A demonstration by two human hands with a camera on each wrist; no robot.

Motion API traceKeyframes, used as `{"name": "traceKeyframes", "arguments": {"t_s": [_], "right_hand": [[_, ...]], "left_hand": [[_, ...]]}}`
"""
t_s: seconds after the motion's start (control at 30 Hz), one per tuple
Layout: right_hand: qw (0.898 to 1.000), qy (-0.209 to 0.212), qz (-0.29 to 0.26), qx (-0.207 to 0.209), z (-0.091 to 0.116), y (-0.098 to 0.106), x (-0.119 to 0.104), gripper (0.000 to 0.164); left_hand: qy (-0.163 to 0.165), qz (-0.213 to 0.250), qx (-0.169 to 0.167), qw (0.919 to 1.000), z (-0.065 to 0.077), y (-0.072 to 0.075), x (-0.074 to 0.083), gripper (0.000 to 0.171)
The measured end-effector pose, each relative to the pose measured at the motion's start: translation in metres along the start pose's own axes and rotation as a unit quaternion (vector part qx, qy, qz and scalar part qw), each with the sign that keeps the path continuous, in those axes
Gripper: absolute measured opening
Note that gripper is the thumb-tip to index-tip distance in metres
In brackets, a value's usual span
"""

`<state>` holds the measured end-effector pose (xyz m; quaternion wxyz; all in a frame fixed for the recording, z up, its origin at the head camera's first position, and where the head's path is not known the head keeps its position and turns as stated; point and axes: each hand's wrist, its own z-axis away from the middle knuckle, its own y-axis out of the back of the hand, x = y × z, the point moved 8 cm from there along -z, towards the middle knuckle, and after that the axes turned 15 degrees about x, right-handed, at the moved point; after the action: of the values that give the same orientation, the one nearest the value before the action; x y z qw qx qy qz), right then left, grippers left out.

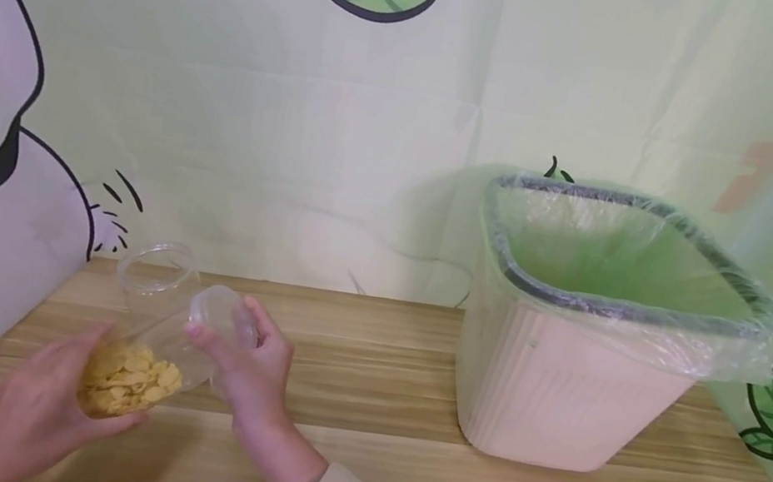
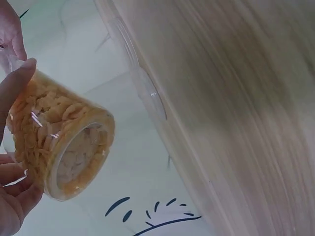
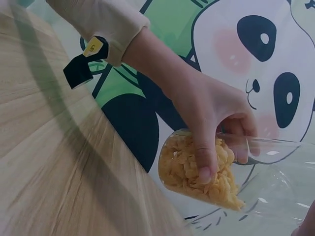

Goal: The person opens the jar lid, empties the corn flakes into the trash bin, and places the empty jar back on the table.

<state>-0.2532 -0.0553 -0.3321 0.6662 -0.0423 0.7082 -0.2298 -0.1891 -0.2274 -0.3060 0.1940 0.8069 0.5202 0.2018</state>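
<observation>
In the head view my left hand [image 1: 39, 397] grips a clear plastic jar [image 1: 169, 341] near its base. The jar is tilted, its mouth end raised toward the right, and yellow cornflakes [image 1: 132, 382] lie heaped in its lower end. My right hand [image 1: 263, 373] holds a clear plastic lid [image 1: 217, 307] between thumb and fingers at the jar's mouth end. The left wrist view shows the round base of the jar [image 2: 81, 155], with left fingers [image 2: 22, 194] around its side. In the right wrist view the left hand [image 3: 206, 108] wraps the jar from above, thumb over the flakes.
Behind the held jar stands another clear jar [image 1: 157, 272], open at the top. On the right is a light-coloured waste bin [image 1: 561, 387] with a dark rim and a clear liner. Both stand on a wooden table [image 1: 363, 389] against a printed wall cloth [image 1: 340, 149].
</observation>
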Motion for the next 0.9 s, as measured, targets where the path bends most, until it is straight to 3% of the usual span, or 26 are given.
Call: {"name": "traceKeyframes", "arguments": {"t_s": [0.13, 0.4, 0.57, 0.9], "right_hand": [[1.0, -0.004, -0.008, 0.004, 0.0004, -0.0002, 0.0006, 0.05], [1.0, -0.02, -0.011, 0.006, 0.0009, -0.0017, 0.0007, 0.05], [1.0, -0.011, -0.004, -0.004, 0.0015, -0.0004, 0.0002, 0.05], [0.999, 0.04, -0.006, -0.032, -0.0013, 0.0015, -0.0014, 0.046]], "left_hand": [[-0.007, -0.01, -0.015, 0.9998, 0.0014, -0.0023, 0.0017, 0.099], [0.022, -0.029, -0.027, 0.999, 0.0007, -0.0017, -0.0003, 0.09], [0.047, -0.042, -0.044, 0.997, 0.0002, -0.0022, -0.0032, 0.085], [0.049, -0.029, -0.036, 0.9977, -0.0018, -0.0017, -0.006, 0.078]]}}
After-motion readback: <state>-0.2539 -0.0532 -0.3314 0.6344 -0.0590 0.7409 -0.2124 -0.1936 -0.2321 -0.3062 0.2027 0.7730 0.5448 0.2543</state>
